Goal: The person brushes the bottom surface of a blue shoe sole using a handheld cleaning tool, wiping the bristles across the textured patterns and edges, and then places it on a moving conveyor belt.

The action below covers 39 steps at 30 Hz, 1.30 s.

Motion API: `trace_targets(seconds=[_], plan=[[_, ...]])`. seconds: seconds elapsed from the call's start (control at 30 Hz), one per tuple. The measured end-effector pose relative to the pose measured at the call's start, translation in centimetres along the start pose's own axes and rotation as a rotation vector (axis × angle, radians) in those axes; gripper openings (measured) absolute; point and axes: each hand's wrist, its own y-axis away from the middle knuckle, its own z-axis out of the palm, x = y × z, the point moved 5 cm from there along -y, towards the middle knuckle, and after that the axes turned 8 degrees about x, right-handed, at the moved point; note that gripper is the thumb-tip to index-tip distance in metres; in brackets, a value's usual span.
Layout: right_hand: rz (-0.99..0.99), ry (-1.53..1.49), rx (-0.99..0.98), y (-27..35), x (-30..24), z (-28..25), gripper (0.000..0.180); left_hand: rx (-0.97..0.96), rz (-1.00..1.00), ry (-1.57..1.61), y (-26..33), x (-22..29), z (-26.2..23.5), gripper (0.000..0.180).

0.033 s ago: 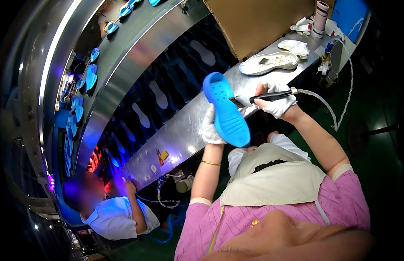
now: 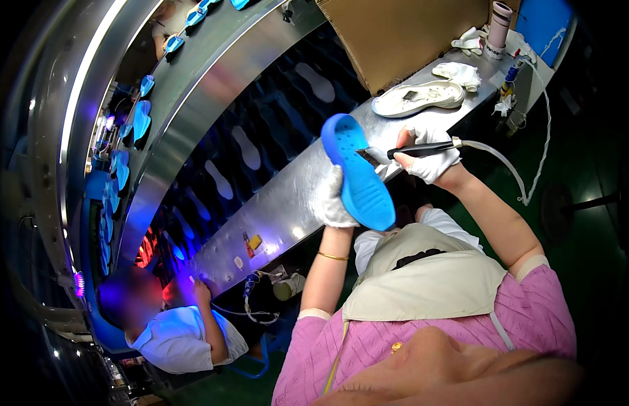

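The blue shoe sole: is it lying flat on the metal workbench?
No, the gloved left hand holds the blue shoe sole up above the metal workbench.

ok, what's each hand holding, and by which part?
Left hand: blue sole, gripped at its side edge. Right hand: brush tool, held by its dark handle.

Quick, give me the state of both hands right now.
Left hand: closed on the blue shoe sole, held upright.
Right hand: closed on the black brush tool, its tip against the sole.
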Motion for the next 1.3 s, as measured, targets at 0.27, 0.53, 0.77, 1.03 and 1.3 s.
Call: trace_targets(seconds=[0.27,0.53,0.77,1.03,1.3], plan=[[-0.132,0.203,-0.082,1.1,-0.9,3.0,0.018,0.078,0.149,-0.115,-1.4,-4.9,-0.4,0.073],[-0.418,0.27,-0.011,1.3,-1.3,2.9,0.021,0.137,0.268,-0.112,-1.4,-3.5,0.0,0.071],[-0.306,0.319,-0.168,2.1,-1.0,3.5,0.018,0.021,0.241,-0.008,-1.3,-1.5,0.6,0.063],[-0.164,0.283,-0.209,2.4,-1.5,3.1,0.017,0.042,0.304,-0.014,-2.0,0.5,0.0,0.065],[0.151,0.113,-0.284,2.0,-1.1,3.3,0.009,-0.026,0.303,0.002,-2.2,1.4,0.3,0.071]])
